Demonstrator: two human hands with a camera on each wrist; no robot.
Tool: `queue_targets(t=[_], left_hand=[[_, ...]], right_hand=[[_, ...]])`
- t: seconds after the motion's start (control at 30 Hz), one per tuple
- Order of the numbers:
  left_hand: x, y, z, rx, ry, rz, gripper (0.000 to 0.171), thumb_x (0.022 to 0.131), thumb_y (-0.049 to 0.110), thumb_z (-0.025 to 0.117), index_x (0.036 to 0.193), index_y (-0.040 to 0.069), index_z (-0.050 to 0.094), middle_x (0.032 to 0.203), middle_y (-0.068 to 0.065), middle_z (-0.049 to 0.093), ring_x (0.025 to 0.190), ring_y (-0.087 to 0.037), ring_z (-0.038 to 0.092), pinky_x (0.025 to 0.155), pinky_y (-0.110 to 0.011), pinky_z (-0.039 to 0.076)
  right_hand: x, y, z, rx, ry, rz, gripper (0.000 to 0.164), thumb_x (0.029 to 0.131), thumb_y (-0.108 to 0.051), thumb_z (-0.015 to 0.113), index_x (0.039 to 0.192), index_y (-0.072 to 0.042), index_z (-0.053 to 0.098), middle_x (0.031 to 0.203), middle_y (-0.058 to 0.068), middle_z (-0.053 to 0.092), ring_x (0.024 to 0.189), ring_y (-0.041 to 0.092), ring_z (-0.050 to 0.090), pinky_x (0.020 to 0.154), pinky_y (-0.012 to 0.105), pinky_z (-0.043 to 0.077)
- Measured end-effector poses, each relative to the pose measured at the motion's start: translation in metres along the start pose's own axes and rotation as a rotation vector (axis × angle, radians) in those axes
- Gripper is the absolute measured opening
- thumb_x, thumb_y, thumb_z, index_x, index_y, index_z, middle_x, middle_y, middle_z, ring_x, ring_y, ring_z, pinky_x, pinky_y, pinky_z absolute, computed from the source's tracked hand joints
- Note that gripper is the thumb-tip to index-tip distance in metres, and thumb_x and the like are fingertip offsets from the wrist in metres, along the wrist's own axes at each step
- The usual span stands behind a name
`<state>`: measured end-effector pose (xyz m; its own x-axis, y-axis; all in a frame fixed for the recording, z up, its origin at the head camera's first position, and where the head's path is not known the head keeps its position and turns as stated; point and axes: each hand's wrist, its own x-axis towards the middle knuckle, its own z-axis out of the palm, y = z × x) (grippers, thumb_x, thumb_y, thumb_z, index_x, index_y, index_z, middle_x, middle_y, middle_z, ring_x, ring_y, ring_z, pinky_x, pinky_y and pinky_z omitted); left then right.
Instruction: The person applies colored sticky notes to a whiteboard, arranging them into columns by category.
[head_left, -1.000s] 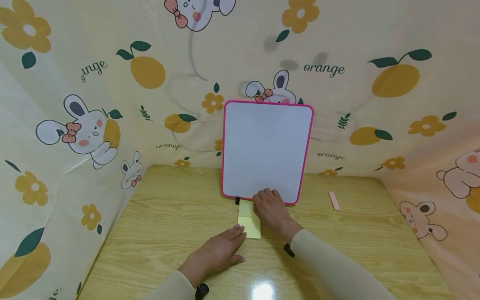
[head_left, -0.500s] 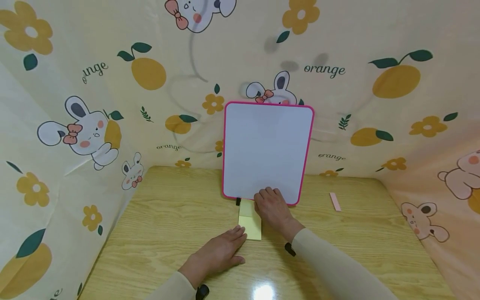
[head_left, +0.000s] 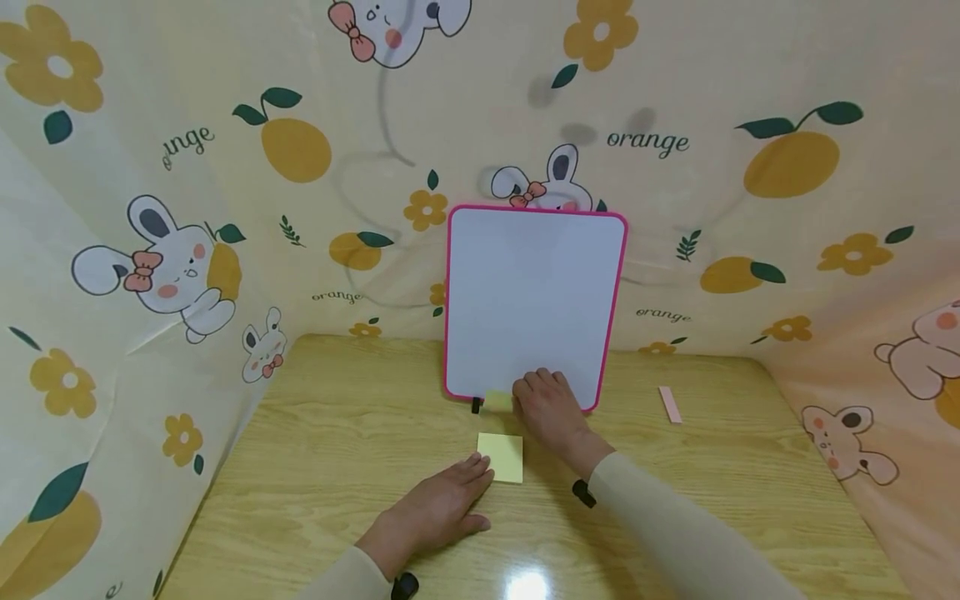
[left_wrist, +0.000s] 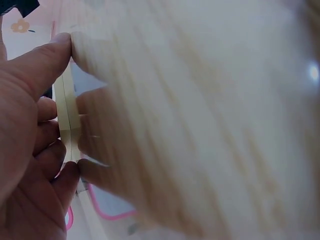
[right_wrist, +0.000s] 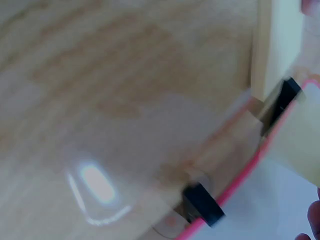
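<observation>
A single pale yellow sticky note (head_left: 497, 402) is off the pad, its right side pinched by my right hand (head_left: 551, 417) in front of the whiteboard's lower edge. In the right wrist view the same sticky note (right_wrist: 297, 137) overlaps the board's pink rim, with only a few fingertips (right_wrist: 315, 216) showing. Below it, the sticky note pad (head_left: 502, 458) lies on the table. My left hand (head_left: 438, 504) lies palm down, its fairly straight fingertips on the pad's left edge. Seen low from the left wrist, the pad (left_wrist: 67, 110) shows as a thin yellow slab beside the fingers.
A pink-framed whiteboard (head_left: 532, 300) stands upright at the back, on small black feet (right_wrist: 202, 204). To the right lies a pink strip (head_left: 670, 405) on the wooden table (head_left: 337, 417). Printed cloth walls surround the table.
The sticky note has come away from the pad and lifted up to the whiteboard's lower edge with my right hand, which moved slightly up and right. My left hand stays on the pad.
</observation>
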<state>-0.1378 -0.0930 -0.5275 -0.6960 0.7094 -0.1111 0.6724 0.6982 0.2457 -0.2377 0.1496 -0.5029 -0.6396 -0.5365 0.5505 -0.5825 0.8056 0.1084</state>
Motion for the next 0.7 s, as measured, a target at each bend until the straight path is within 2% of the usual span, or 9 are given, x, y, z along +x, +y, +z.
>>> queue_targets(t=[0.1, 0.2, 0.43, 0.7], left_hand=[[0.000, 0.000, 0.001, 0.001, 0.003, 0.003, 0.069, 0.105, 0.048, 0.061, 0.160, 0.007, 0.046, 0.170, -0.009, 0.038, 0.160, -0.025, 0.031, 0.129, -0.037, 0.034], [0.000, -0.001, 0.002, 0.003, 0.008, 0.004, 0.070, 0.105, 0.048, 0.061, 0.160, 0.008, 0.046, 0.170, -0.009, 0.038, 0.160, -0.024, 0.031, 0.129, -0.037, 0.034], [0.002, -0.002, 0.002, -0.007, 0.035, 0.010, 0.069, 0.105, 0.046, 0.063, 0.159, 0.007, 0.047, 0.169, -0.010, 0.039, 0.159, -0.025, 0.032, 0.129, -0.038, 0.034], [-0.002, 0.001, 0.004, -0.011, 0.036, -0.002, 0.070, 0.104, 0.048, 0.063, 0.159, 0.008, 0.048, 0.169, -0.009, 0.040, 0.159, -0.025, 0.034, 0.128, -0.038, 0.036]], right_hand=[[0.007, 0.005, -0.006, 0.010, 0.060, -0.010, 0.014, 0.095, -0.008, 0.071, 0.086, -0.009, 0.061, 0.079, 0.004, 0.059, 0.076, 0.025, 0.057, 0.065, 0.036, 0.043], [0.017, 0.010, -0.017, -0.001, 0.084, -0.032, 0.012, 0.098, -0.009, 0.068, 0.088, -0.009, 0.061, 0.082, 0.005, 0.061, 0.078, 0.026, 0.057, 0.066, 0.037, 0.043], [0.052, 0.025, -0.047, -0.071, 0.190, -0.097, 0.014, 0.098, -0.010, 0.070, 0.090, -0.006, 0.059, 0.089, 0.008, 0.065, 0.085, 0.029, 0.062, 0.068, 0.039, 0.049], [0.091, 0.041, -0.068, -0.154, 0.330, -0.124, 0.017, 0.096, -0.007, 0.071, 0.089, -0.003, 0.057, 0.095, 0.013, 0.067, 0.090, 0.032, 0.064, 0.071, 0.041, 0.052]])
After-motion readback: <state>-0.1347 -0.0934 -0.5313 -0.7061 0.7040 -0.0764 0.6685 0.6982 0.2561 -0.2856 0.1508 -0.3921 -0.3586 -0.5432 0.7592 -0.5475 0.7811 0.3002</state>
